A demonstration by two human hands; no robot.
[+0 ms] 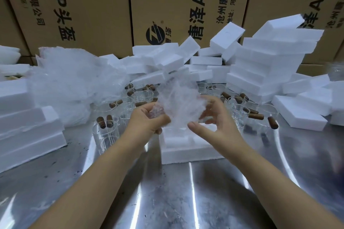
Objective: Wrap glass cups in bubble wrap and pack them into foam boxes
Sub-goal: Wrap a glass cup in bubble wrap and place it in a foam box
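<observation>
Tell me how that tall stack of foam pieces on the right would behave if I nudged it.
Probably topples: the foam stack sits uneven, its top pieces tilted. The pieces look light, so they'd likely slide easily on the shiny metal table.

A warehouse packing station: tall brown cardboard shipping cartons (93, 5) printed with black Chinese lettering stand behind a shiny steel bench (176, 201) heaped with white foam boxes (266, 65), clear glass cups (106, 135) and loose bubble wrap (70, 83)
</observation>
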